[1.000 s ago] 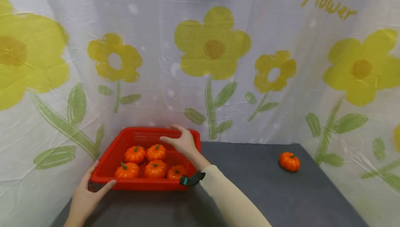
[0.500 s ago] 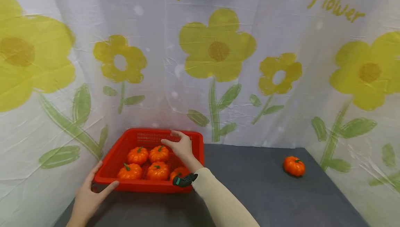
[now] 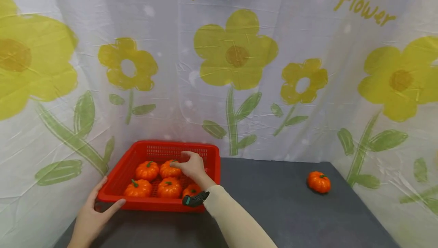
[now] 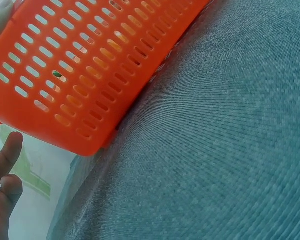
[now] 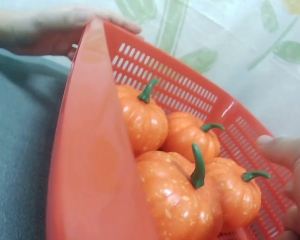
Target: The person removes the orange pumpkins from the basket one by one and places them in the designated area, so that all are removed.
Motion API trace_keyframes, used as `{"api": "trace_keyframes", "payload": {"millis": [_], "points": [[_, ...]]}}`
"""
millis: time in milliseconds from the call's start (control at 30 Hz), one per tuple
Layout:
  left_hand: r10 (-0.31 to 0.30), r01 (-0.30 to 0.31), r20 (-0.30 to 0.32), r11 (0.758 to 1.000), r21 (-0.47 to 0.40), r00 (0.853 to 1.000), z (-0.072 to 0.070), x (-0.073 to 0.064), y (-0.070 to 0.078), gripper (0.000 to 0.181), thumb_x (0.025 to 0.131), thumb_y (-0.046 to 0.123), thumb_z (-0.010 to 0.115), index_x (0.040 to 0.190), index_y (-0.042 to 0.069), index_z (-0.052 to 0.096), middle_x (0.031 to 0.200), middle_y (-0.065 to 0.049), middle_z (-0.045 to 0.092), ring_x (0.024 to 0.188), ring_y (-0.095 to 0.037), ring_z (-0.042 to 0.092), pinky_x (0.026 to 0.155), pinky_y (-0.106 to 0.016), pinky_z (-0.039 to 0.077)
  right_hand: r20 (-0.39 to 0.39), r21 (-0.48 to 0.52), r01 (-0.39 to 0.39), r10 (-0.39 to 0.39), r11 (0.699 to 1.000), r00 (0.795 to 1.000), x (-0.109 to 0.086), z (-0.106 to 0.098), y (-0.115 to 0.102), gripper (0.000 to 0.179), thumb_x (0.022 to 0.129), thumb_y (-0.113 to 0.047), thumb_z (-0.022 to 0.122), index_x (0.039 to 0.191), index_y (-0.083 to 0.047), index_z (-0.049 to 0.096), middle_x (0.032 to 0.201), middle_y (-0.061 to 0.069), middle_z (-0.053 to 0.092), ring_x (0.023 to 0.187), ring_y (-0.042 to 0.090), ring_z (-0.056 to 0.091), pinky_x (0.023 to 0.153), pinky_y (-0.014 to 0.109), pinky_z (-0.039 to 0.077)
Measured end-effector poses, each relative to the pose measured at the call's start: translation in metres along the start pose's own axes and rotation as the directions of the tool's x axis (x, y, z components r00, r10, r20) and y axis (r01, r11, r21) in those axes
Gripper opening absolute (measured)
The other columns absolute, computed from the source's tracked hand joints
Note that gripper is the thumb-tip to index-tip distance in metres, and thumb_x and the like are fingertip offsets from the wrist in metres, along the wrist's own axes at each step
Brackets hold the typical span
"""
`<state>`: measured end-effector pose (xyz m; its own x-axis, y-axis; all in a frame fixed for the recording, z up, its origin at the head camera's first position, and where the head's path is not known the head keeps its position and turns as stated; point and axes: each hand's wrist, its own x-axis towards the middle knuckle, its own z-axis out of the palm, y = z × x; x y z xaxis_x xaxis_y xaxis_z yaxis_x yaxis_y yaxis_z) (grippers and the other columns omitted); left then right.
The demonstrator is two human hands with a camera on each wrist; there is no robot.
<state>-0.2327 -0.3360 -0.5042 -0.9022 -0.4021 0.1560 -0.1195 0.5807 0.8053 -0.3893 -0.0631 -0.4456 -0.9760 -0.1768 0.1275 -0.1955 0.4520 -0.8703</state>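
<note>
A red plastic basket (image 3: 161, 203) with slotted walls holds several small orange pumpkins with green stems. My left hand (image 3: 89, 217) grips its near-left corner, thumb at the front and fingers along the left side. In the left wrist view some of its fingers (image 4: 7, 157) hang loose below the rim. My right hand (image 3: 193, 167) reaches into the basket, thumb and fingers spread apart, with nothing between them. Its thumb overlaps the back-middle pumpkin (image 3: 167, 171) in the head view. The front-right pumpkin (image 3: 191, 190) is partly hidden by the right wrist.
One more orange pumpkin (image 3: 319, 182) lies outside the basket, at the right of the dark grey table (image 3: 267, 195). A white curtain (image 3: 178, 88) printed with yellow flowers hangs behind and at both sides. A black band (image 3: 195, 199) is on the right wrist.
My right hand has come down into the basket, toward the back-middle pumpkin, and its fingers have drawn a little closer together. The left hand keeps its place at the basket corner.
</note>
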Motion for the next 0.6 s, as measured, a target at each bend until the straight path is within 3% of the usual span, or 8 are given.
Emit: {"api": "trace_keyframes", "payload": {"millis": [333, 600], "points": [[0.034, -0.034, 0.0, 0.999, -0.003, 0.999, -0.002, 0.001, -0.002, 0.103, 0.091, 0.05, 0.083, 0.17, 0.017, 0.026, 0.156, -0.028, 0.047, 0.079, -0.013, 0.044, 0.062, -0.027, 0.037, 0.052, -0.137, -0.018, 0.025, 0.99, 0.998, 0.009, 0.007, -0.002, 0.068, 0.083, -0.04, 0.092, 0.139, -0.009, 0.069, 0.136, 0.006, 0.07, 0.129, 0.032, 0.061, 0.103, 0.046, 0.053], [0.048, -0.048, -0.008, 0.998, -0.03, 0.999, -0.001, -0.001, 0.0, 0.101, 0.091, 0.049, 0.084, 0.17, 0.019, 0.029, 0.163, -0.022, 0.043, 0.074, -0.012, 0.038, 0.061, -0.028, 0.034, 0.046, -0.152, -0.06, 0.068, 0.987, 0.997, 0.009, 0.002, -0.011, 0.07, 0.083, -0.042, 0.091, 0.138, -0.005, 0.068, 0.138, 0.011, 0.068, 0.126, 0.033, 0.062, 0.099, 0.045, 0.055]]}}
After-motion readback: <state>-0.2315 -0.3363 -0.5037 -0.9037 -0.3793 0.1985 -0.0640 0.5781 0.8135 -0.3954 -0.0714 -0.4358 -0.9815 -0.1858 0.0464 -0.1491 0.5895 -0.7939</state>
